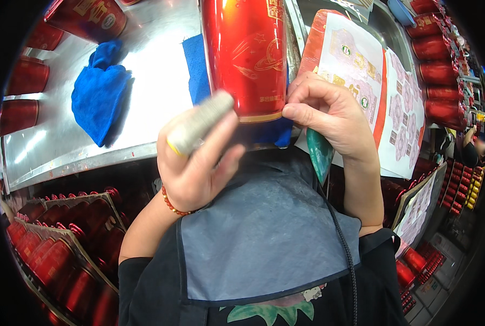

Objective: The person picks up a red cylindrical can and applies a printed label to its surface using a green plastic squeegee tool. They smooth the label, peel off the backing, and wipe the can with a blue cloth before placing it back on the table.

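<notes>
A glossy red vessel (248, 60) with gold line drawings and a gold band at its near end lies on a blue cloth (197, 68) in front of me. My left hand (199, 146) is beside its lower left side, fingers apart and smeared by motion; a pale wrapping with a yellow edge (199, 124) covers one finger. Whether that finger touches the vessel, I cannot tell. My right hand (329, 111) is closed in a pinch at the vessel's lower right edge. From under its palm a green pointed piece (319, 155) sticks out toward me.
A crumpled blue cloth (98, 95) lies on the shiny metal table (150, 103). More red vessels (87, 19) stand at the far left, and others (438, 70) line the right. Printed sheets (356, 60) lie right of my right hand. Racks of red vessels (52, 258) stand lower left.
</notes>
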`<action>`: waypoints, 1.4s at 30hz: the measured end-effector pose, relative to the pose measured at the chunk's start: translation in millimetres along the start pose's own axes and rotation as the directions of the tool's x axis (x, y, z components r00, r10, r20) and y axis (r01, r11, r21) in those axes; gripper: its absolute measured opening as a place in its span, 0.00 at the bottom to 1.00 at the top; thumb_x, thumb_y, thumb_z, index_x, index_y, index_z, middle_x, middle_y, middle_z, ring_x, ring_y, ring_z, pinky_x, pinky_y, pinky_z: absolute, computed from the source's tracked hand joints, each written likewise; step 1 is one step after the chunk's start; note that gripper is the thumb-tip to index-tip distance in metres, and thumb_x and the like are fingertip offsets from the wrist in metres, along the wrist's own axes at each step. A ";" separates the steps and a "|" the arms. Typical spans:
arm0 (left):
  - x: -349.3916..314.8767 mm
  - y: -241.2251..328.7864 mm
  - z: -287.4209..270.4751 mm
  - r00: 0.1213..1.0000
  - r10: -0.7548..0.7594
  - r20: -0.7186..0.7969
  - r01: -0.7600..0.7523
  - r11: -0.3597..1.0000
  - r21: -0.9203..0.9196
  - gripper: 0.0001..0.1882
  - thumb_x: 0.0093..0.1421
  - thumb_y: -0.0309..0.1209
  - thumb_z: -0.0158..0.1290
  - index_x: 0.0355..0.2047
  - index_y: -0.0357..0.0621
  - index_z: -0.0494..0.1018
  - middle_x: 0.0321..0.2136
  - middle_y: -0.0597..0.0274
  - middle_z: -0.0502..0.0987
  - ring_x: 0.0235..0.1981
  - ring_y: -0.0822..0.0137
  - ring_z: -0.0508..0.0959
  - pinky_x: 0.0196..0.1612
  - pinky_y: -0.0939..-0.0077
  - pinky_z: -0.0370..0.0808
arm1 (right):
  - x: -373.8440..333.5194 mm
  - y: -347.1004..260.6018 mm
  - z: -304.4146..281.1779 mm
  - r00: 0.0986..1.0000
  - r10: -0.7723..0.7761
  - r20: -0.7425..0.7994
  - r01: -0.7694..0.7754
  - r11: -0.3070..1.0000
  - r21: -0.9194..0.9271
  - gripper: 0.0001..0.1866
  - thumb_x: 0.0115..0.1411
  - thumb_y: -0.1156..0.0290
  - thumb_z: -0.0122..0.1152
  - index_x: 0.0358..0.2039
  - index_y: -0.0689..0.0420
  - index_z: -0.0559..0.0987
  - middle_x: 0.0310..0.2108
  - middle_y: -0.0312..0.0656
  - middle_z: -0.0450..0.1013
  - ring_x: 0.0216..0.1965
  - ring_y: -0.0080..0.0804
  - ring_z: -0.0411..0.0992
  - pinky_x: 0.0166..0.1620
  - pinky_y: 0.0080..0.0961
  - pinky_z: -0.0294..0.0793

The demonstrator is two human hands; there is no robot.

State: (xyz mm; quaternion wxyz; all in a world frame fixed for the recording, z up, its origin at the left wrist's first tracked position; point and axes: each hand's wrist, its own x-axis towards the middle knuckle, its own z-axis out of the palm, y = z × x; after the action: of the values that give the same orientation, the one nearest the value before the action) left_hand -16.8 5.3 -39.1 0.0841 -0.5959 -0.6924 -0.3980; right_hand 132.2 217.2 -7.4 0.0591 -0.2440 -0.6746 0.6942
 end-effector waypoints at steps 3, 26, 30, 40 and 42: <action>-2.9 -0.2 3.7 0.978 0.207 -0.025 -0.205 0.977 0.058 0.19 0.50 0.28 0.69 0.45 0.44 0.85 0.49 0.57 0.81 0.53 0.56 0.79 0.50 0.68 0.83 | -0.8 -1.2 -1.6 1.000 0.009 0.028 -0.009 1.000 -0.020 0.07 0.64 0.72 0.70 0.32 0.60 0.80 0.35 0.31 0.72 0.34 0.15 0.71 0.38 0.15 0.70; 35.9 -6.9 19.7 0.999 0.001 -0.052 0.007 0.986 0.166 0.44 0.46 0.34 0.74 0.65 0.39 0.71 0.62 0.52 0.72 0.60 0.53 0.73 0.60 0.61 0.72 | -2.1 0.1 -3.9 0.999 0.034 0.011 -0.034 0.999 -0.037 0.06 0.64 0.74 0.68 0.33 0.62 0.80 0.37 0.33 0.72 0.34 0.16 0.71 0.38 0.15 0.71; 24.6 -10.9 16.6 0.990 -0.140 -0.014 0.140 0.990 -0.004 0.42 0.57 0.32 0.70 0.69 0.34 0.64 0.63 0.43 0.71 0.60 0.49 0.74 0.62 0.62 0.71 | -1.5 2.0 -3.1 1.000 -0.019 0.016 0.020 0.998 -0.055 0.06 0.64 0.74 0.68 0.32 0.61 0.80 0.37 0.33 0.72 0.33 0.16 0.71 0.37 0.15 0.71; 11.4 -26.9 4.9 0.892 -0.349 0.288 0.449 0.766 -0.460 0.45 0.58 0.33 0.65 0.73 0.40 0.57 0.73 0.48 0.57 0.76 0.46 0.49 0.75 0.50 0.47 | -1.4 -1.9 3.5 0.998 0.026 -0.060 -0.018 0.991 0.132 0.24 0.60 0.73 0.74 0.55 0.64 0.76 0.37 0.32 0.75 0.28 0.09 0.71 0.34 0.09 0.67; 14.4 -19.4 5.3 0.860 -0.415 0.297 0.511 0.715 -0.477 0.44 0.60 0.32 0.65 0.73 0.39 0.57 0.73 0.48 0.58 0.75 0.49 0.52 0.74 0.54 0.51 | -0.2 1.3 6.9 0.999 0.007 -0.053 0.001 0.987 0.159 0.31 0.59 0.73 0.75 0.60 0.67 0.72 0.36 0.33 0.73 0.26 0.09 0.69 0.30 0.10 0.64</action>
State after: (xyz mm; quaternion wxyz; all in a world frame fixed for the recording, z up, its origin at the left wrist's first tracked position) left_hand -36.2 20.2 -42.8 -0.2489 -0.4330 -0.6830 -0.5329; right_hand 129.8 210.8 -8.9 0.0953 -0.2578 -0.6147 0.7393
